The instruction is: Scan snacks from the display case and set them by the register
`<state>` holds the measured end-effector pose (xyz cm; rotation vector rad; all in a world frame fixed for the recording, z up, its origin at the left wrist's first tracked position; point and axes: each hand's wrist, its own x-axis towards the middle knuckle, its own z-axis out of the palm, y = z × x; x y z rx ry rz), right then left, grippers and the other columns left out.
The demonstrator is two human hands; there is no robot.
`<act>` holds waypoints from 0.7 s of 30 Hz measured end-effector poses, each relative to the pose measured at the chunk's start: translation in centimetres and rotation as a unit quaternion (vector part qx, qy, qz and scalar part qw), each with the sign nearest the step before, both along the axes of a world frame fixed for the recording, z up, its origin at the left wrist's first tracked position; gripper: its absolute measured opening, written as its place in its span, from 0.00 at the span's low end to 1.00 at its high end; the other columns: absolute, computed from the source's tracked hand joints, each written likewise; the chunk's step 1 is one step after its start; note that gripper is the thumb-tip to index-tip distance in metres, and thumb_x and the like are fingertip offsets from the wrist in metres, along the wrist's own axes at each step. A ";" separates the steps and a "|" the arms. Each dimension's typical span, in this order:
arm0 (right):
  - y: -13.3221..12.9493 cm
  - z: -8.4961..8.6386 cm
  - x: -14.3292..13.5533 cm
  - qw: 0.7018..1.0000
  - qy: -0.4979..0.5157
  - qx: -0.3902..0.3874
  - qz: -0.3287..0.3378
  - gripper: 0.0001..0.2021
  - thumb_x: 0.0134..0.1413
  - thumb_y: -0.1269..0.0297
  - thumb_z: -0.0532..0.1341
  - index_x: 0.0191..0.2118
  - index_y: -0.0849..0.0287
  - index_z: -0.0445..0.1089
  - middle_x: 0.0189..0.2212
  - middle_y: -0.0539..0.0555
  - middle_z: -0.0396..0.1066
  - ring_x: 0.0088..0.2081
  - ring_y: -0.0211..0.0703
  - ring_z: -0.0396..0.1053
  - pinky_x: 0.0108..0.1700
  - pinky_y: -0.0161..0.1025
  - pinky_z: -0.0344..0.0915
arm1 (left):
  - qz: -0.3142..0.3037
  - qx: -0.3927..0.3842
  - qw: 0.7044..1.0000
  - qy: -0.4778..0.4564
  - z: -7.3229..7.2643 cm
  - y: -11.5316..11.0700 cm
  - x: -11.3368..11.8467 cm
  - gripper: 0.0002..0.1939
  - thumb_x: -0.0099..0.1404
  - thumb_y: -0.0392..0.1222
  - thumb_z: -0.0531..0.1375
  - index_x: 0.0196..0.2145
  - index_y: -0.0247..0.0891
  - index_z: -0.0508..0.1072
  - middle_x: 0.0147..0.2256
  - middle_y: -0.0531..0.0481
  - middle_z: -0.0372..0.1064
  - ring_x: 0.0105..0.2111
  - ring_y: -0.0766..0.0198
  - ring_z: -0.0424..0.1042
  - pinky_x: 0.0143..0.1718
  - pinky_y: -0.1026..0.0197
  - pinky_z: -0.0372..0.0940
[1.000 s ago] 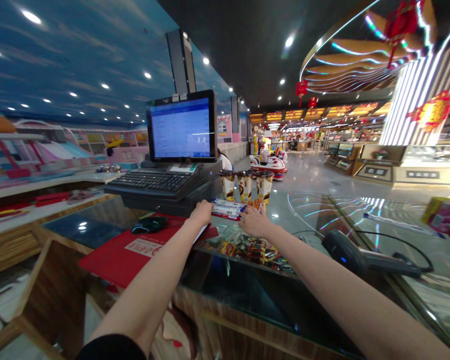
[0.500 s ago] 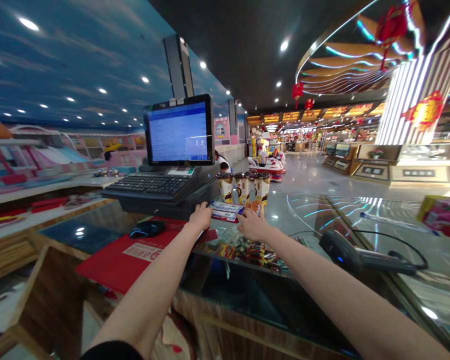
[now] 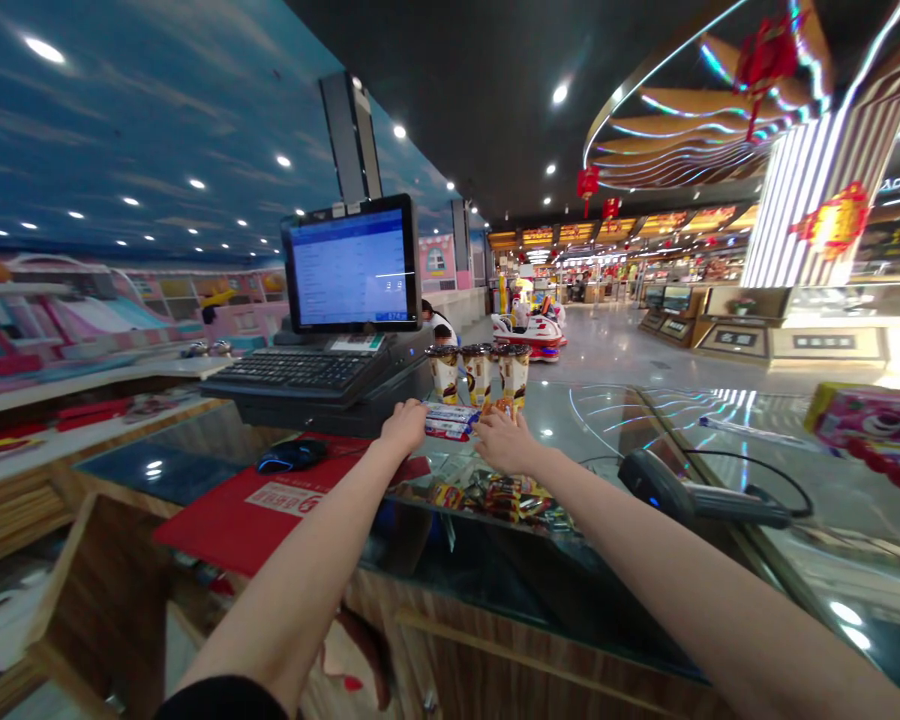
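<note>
One flat packet [image 3: 448, 421] is apparently being handled between a curled left hand [image 3: 405, 427] and loosely spread right hand [image 3: 504, 442]; grip unclear; lifting would need a firmer pinch.

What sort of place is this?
Likely a shop's checkout counter, perhaps in a mall: a lit register screen stands to the left, a handheld scanner lies to the right, and a children's ride sits beyond.

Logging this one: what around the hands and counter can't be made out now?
All in the head view:
- Left hand and right hand: their own backs hide the palms, so each grip is unclear.
- Flat packaging between them: print too small to read.
- Monitor: text too small.
- Pink package: cut off by the right edge.
</note>
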<state>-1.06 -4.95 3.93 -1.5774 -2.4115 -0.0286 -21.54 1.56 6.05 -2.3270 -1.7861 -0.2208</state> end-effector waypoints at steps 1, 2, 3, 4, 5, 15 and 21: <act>-0.3 0.2 0.3 1.000 0.001 0.000 0.002 0.21 0.64 0.61 0.47 0.58 0.59 0.64 0.61 0.64 0.60 0.65 0.57 0.47 0.61 0.69 0.40 | -0.007 0.003 1.000 -0.003 0.1 -0.1 0.4 0.25 0.63 0.29 0.49 0.55 0.40 0.71 0.55 0.38 0.65 0.53 0.50 0.65 0.51 0.53 0.64; -0.5 0.5 0.5 1.000 0.002 0.000 0.003 0.21 0.64 0.61 0.47 0.57 0.59 0.64 0.60 0.64 0.60 0.65 0.57 0.47 0.61 0.69 0.41 | -0.013 0.007 1.000 -0.007 0.3 -0.3 0.9 0.24 0.63 0.30 0.50 0.55 0.41 0.71 0.54 0.39 0.66 0.53 0.50 0.66 0.51 0.53 0.64; -0.8 0.7 0.9 1.000 0.004 0.000 0.002 0.21 0.64 0.61 0.47 0.57 0.60 0.65 0.60 0.64 0.61 0.65 0.57 0.48 0.61 0.69 0.41 | -0.017 0.010 1.000 -0.011 0.4 -0.5 1.4 0.24 0.63 0.31 0.50 0.54 0.42 0.71 0.53 0.40 0.68 0.52 0.50 0.67 0.50 0.54 0.65; -1.0 0.9 1.2 1.000 0.006 0.000 0.001 0.21 0.64 0.62 0.47 0.57 0.61 0.65 0.60 0.64 0.61 0.64 0.58 0.48 0.61 0.69 0.42 | -0.021 0.016 1.000 -0.016 0.5 -0.6 1.9 0.23 0.64 0.32 0.51 0.54 0.42 0.72 0.52 0.40 0.69 0.51 0.51 0.68 0.50 0.54 0.65; -1.3 1.0 1.6 1.000 0.008 0.001 -0.002 0.21 0.64 0.61 0.47 0.57 0.61 0.65 0.60 0.64 0.61 0.64 0.58 0.49 0.61 0.69 0.42 | -0.023 0.021 0.999 -0.021 0.6 -0.7 2.5 0.22 0.64 0.33 0.51 0.53 0.43 0.73 0.51 0.41 0.70 0.51 0.51 0.69 0.49 0.54 0.65; -3.4 2.5 7.2 0.999 0.028 -0.001 -0.041 0.21 0.64 0.64 0.46 0.58 0.60 0.63 0.62 0.64 0.60 0.66 0.57 0.48 0.61 0.71 0.42 | -0.081 0.030 0.994 -0.068 0.9 -1.7 8.7 0.17 0.66 0.37 0.52 0.47 0.47 0.76 0.48 0.48 0.75 0.48 0.56 0.73 0.48 0.58 0.65; -4.0 2.8 11.3 0.996 0.044 -0.016 -0.072 0.21 0.65 0.63 0.46 0.59 0.58 0.63 0.63 0.61 0.58 0.67 0.58 0.46 0.61 0.71 0.40 | -0.125 0.026 0.987 -0.093 1.5 -2.5 12.9 0.16 0.66 0.39 0.52 0.46 0.45 0.77 0.47 0.48 0.75 0.47 0.56 0.73 0.49 0.57 0.65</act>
